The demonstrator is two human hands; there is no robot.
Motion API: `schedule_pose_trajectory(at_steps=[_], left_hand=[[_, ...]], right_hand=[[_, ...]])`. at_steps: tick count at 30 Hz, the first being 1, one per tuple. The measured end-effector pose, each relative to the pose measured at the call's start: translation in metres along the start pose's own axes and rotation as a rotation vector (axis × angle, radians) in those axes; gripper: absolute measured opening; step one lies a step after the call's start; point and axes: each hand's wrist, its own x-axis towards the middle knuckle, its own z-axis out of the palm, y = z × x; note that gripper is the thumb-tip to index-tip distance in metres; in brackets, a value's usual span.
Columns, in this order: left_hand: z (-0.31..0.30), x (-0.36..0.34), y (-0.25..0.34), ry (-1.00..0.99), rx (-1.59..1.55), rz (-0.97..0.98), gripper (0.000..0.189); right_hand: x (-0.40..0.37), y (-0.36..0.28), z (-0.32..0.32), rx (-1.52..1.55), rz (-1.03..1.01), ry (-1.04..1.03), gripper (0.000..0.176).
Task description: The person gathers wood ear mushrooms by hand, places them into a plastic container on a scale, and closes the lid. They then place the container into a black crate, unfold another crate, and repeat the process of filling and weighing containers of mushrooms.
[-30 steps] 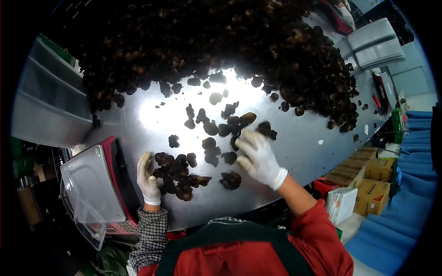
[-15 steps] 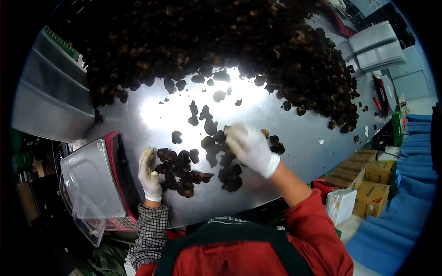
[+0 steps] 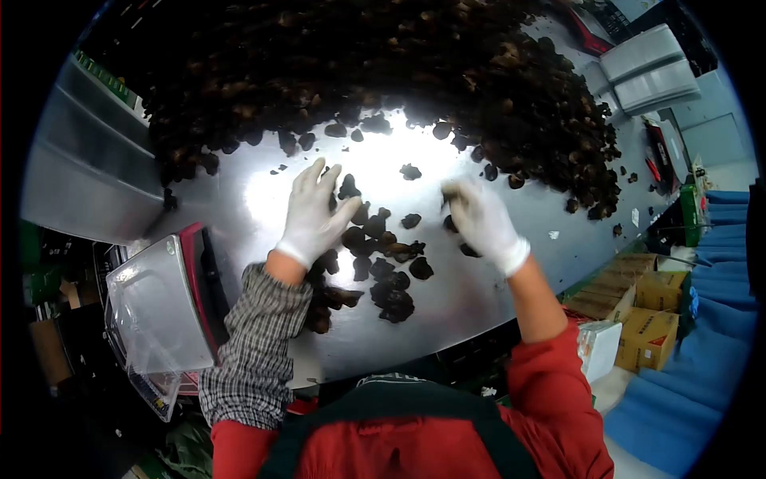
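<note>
White gloves cover both hands. My left hand (image 3: 313, 214) is over the metal table with fingers spread, its thumb and fingertips beside a small dark piece (image 3: 349, 188). To the right, my right hand (image 3: 481, 219) has its fingers bent together around a dark piece (image 3: 448, 191) at the fingertips; blur softens its outline. Between and below the hands lie loose dark, wrinkled pieces that look like dried fungus (image 3: 392, 297). A large heap (image 3: 359, 64) of the same dark pieces covers the far part of the table.
A scale with a red edge (image 3: 163, 303) and a clear plastic cover stands at the left, below a large metal container (image 3: 88, 160). White trays (image 3: 650, 70) lie at the upper right. Cardboard boxes (image 3: 646, 339) and blue cloth (image 3: 678, 399) are at the lower right.
My left hand has moved up and right from the near-left edge of the loose pieces, its fingers spreading. My right hand has shifted right and slightly up. Several loose pieces lie in different spots.
</note>
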Motion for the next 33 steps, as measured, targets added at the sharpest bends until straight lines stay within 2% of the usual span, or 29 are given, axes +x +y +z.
schedule_pose_trajectory(at_steps=[3, 4, 5, 6, 7, 9, 10, 13, 15, 17, 19, 22, 23, 25, 27, 28, 29, 31, 32, 33], left_hand=[[0.037, 0.014, 0.004, -0.204, 0.181, 0.004, 0.069], [0.036, 0.009, 0.017, -0.3, 0.195, 0.015, 0.068], [0.038, -0.004, 0.023, -0.257, 0.14, 0.112, 0.055], [0.04, -0.021, 0.028, -0.269, 0.075, 0.177, 0.054], [0.041, -0.034, 0.031, -0.281, 0.014, 0.243, 0.053], [0.039, -0.048, 0.044, -0.313, -0.098, 0.262, 0.055], [0.046, -0.049, 0.044, -0.277, -0.053, 0.262, 0.061], [0.06, -0.045, 0.044, -0.106, 0.144, 0.32, 0.067], [0.05, -0.057, 0.045, -0.335, 0.069, 0.299, 0.072], [0.034, -0.075, 0.045, -0.4, 0.004, 0.328, 0.07], [0.02, -0.09, 0.037, -0.272, 0.063, 0.439, 0.068], [-0.003, -0.083, 0.01, -0.142, -0.019, 0.338, 0.07], [-0.009, -0.074, 0.0, -0.096, 0.062, 0.223, 0.07], [-0.008, -0.057, -0.03, 0.045, 0.431, 0.169, 0.071], [-0.016, -0.06, -0.043, -0.184, 0.26, 0.101, 0.071], [-0.023, -0.061, -0.044, -0.294, 0.176, 0.069, 0.072], [-0.028, -0.075, -0.039, -0.328, 0.046, 0.059, 0.072], [-0.032, -0.106, -0.037, -0.323, -0.047, 0.158, 0.072], [-0.026, -0.119, -0.04, -0.233, -0.078, 0.216, 0.072], [-0.037, -0.123, -0.034, -0.258, -0.092, 0.165, 0.078]], right_hand=[[-0.074, -0.014, 0.007, -0.119, -0.01, -0.173, 0.026], [-0.087, -0.017, 0.005, -0.069, 0.011, -0.153, 0.03], [-0.095, -0.017, 0.003, -0.016, 0.032, -0.134, 0.034], [-0.097, -0.01, -0.002, -0.047, 0.047, -0.048, 0.041], [-0.097, 0.0, -0.003, -0.088, 0.07, 0.043, 0.04], [-0.093, 0.027, 0.006, -0.239, 0.147, 0.16, 0.044], [-0.09, 0.041, 0.016, -0.204, 0.152, 0.171, 0.054], [-0.082, 0.037, 0.044, -0.151, -0.017, 0.082, 0.063], [-0.087, 0.015, 0.059, 0.053, -0.096, -0.001, 0.07], [-0.094, -0.008, 0.068, 0.195, -0.209, -0.058, 0.072], [-0.092, -0.025, 0.066, 0.234, -0.253, -0.066, 0.073], [-0.07, -0.01, 0.072, 0.108, -0.206, 0.004, 0.078], [-0.059, -0.004, 0.073, 0.05, -0.181, -0.003, 0.081], [-0.044, 0.002, 0.076, -0.045, -0.173, -0.117, 0.085], [-0.04, -0.004, 0.078, -0.119, -0.263, -0.247, 0.087], [-0.044, -0.009, 0.078, -0.063, -0.303, -0.29, 0.086], [-0.053, -0.016, 0.078, -0.003, -0.34, -0.333, 0.086], [-0.069, -0.021, 0.081, 0.172, -0.358, -0.321, 0.082], [-0.072, -0.023, 0.079, 0.189, -0.35, -0.292, 0.082], [-0.074, -0.027, 0.073, 0.207, -0.337, -0.265, 0.082]])
